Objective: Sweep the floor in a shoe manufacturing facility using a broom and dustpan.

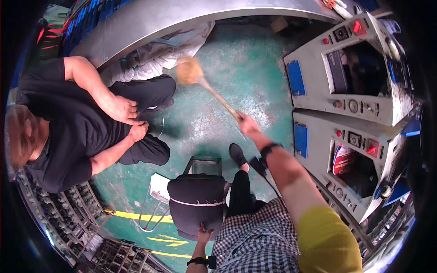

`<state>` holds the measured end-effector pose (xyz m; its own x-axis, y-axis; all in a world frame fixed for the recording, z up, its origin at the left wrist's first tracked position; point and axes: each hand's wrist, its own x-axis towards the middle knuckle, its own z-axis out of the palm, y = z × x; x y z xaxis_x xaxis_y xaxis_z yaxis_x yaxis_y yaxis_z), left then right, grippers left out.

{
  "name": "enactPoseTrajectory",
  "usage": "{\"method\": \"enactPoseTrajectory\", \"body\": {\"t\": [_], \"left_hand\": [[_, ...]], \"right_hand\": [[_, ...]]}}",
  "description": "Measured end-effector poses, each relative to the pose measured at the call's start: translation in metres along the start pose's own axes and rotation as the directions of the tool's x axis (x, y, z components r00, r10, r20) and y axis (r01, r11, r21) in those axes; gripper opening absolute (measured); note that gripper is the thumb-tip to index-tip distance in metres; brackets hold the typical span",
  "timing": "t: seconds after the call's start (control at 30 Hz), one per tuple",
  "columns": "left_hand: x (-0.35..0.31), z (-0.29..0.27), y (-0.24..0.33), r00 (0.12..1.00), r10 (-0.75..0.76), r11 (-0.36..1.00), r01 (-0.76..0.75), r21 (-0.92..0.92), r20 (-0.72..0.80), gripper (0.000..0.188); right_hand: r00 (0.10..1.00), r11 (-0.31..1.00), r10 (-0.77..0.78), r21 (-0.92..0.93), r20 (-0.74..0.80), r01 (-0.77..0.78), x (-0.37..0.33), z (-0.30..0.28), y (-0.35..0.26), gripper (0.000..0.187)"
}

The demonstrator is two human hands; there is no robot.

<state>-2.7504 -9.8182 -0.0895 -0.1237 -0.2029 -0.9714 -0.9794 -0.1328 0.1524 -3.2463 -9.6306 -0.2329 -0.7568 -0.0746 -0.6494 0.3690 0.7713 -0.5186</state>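
My right hand (248, 125) is closed round the near end of a pale stick with a round tan head (189, 71). The head is blurred, so its exact kind is unclear. Held out ahead of me, the stick slants forward and left above the green floor. Down near the lower edge, my left hand (205, 233) lies against the black padded seat (195, 204) of a chair, fingers stretched out and holding nothing. A pale band runs across that padding.
At the left a person in dark clothes (68, 123) sits with hands together. Two grey control cabinets (309, 84) stand on the right. Across the far side runs a metal table (150, 22), with white sacks (159, 57) beneath. Racks (68, 209) line the lower left, near yellow floor stripes (141, 215).
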Motion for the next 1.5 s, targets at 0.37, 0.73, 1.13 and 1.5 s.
{"method": "enactPoseTrajectory", "body": {"t": [0.37, 0.73, 1.13, 1.5], "left_hand": [[-0.004, 0.041, 0.014, 0.997, 0.063, 0.964, -0.075, -0.254, -0.054, 0.073], [-0.057, 0.067, 0.057, 0.985, -0.083, 0.953, 0.035, -0.3, -0.149, 0.073], [-0.056, 0.116, 0.095, 0.98, -0.099, 0.945, 0.038, -0.326, -0.172, 0.061], [-0.06, 0.13, 0.099, 0.986, -0.098, 0.924, 0.04, -0.38, -0.134, 0.063]], "right_hand": [[0.995, 0.934, 0.064, 0.348, 0.074, -0.086, -0.067, -0.027, -0.065, 0.04], [0.924, 0.842, 0.363, 0.382, 0.123, -0.382, -0.065, -0.076, -0.002, 0.042], [0.972, 0.971, 0.219, -0.082, -0.088, -0.226, 0.135, -0.17, -0.002, 0.036], [0.984, 0.907, -0.035, 0.407, -0.176, 0.105, 0.083, -0.202, 0.017, 0.053]]}}
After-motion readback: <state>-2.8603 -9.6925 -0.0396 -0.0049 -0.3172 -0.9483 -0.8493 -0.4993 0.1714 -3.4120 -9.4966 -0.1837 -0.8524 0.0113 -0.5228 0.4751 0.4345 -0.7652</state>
